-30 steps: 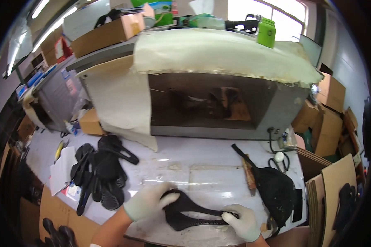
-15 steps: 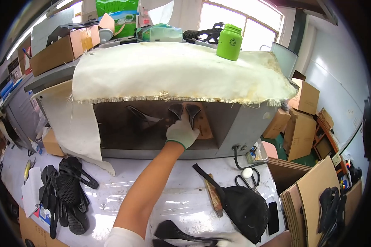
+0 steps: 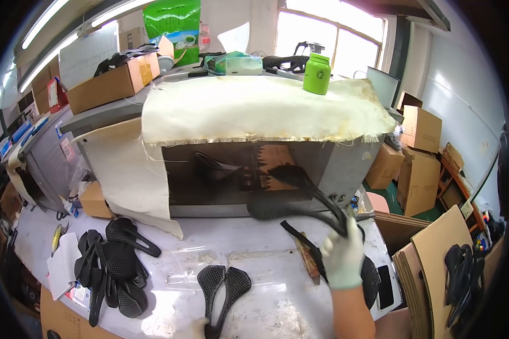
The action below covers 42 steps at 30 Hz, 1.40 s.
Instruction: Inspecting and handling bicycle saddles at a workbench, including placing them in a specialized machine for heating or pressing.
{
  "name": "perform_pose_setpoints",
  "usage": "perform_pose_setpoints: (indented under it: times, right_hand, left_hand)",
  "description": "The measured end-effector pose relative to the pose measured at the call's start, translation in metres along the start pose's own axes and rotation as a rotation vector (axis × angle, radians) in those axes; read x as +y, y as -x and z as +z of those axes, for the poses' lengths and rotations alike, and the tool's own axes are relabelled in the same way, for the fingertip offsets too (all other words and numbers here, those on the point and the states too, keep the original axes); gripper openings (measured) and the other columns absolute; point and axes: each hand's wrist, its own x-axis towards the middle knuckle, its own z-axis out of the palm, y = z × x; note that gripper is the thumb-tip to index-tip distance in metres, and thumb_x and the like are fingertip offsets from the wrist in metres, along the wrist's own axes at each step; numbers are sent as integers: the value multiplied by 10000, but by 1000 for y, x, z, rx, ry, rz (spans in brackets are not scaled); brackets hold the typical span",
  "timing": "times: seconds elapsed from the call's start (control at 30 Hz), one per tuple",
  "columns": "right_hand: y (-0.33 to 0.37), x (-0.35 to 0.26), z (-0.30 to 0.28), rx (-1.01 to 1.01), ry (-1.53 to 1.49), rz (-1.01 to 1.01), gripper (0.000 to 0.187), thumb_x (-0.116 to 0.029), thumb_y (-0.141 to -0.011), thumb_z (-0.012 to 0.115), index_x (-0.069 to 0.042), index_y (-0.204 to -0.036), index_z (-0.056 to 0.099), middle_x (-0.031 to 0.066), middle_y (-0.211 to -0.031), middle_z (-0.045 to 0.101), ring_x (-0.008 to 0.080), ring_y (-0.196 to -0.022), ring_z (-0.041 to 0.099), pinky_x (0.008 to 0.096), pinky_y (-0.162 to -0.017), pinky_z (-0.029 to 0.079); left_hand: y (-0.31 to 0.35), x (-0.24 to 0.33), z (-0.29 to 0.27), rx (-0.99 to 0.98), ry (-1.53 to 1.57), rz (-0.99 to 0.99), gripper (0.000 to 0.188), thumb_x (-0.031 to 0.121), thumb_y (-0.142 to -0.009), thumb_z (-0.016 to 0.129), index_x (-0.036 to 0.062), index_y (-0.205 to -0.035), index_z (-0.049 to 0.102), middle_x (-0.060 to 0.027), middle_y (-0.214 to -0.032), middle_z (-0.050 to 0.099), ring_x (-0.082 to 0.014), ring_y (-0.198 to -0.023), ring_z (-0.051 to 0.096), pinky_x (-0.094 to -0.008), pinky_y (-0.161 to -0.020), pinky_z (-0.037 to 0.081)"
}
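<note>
My right hand (image 3: 344, 257), in a white glove, is closed round the narrow end of a black bicycle saddle (image 3: 322, 198). That saddle is motion-blurred, and its two wide lobes point at the opening of a grey metal box (image 3: 345, 169). At the lower edge my left hand (image 3: 198, 327), mostly cut off, grips the narrow end of another black saddle (image 3: 236, 282) with a honeycomb surface, over the white table (image 3: 181, 271). Inside the box lie a brown patterned sheet (image 3: 277, 164) and a dark, thin-edged piece (image 3: 215, 164), its kind unclear.
Several black saddles (image 3: 119, 260) are heaped on the left of the table. A pale cloth (image 3: 254, 113) drapes the box, with a green jar (image 3: 317, 74) on top. To the right lie a wooden-handled tool (image 3: 309, 260), a phone (image 3: 385, 285) and cardboard sheets (image 3: 441, 254).
My left hand has come out of the box and down to the lower edge with a saddle. My right hand has risen with its saddle from the lower edge to the box opening.
</note>
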Motion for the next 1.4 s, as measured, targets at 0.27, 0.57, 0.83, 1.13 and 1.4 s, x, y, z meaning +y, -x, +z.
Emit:
perform_pose_setpoints:
  times: [0.27,0.57,0.83,1.13,1.4]
  right_hand:
    - [-147,110,92,-40,6,-27,365,-304,-1098,530,21,-1265,528,161,-1003,654,270,-798,687,368,-648,545]
    - [-143,189,139,-270,119,238,421,-171,-1047,582,79,-1370,478,236,-1186,636,339,-901,752,386,-684,641]
    - [-154,202,156,-287,357,236,369,-224,-1008,647,42,-1240,539,189,-1052,638,319,-769,751,365,-522,576]
    - [89,133,-11,-238,453,-227,465,-285,-1051,649,80,-1337,610,161,-1290,680,225,-1144,679,366,-1016,552]
    - [142,99,-22,-238,255,212,564,-333,-1065,583,82,-1446,548,203,-1421,624,332,-1315,583,448,-1156,430]
  left_hand:
    - [33,-78,51,664,169,72,545,170,-861,747,20,-1346,550,-104,-752,581,-232,-599,554,-388,-573,469]
    - [36,-71,41,680,201,116,454,131,-890,751,17,-1298,586,-86,-683,559,-223,-538,524,-364,-525,445]
    - [34,-64,55,672,352,75,343,55,-951,690,14,-1280,603,-24,-740,546,-140,-632,503,-311,-594,447]
    - [56,-80,57,925,559,-38,167,-41,-858,684,24,-1010,706,-79,-680,604,-142,-537,557,-293,-513,437]
    - [179,-176,47,1892,1247,-556,249,189,-1049,597,15,-1226,568,-37,-870,580,-124,-666,573,-289,-548,488]
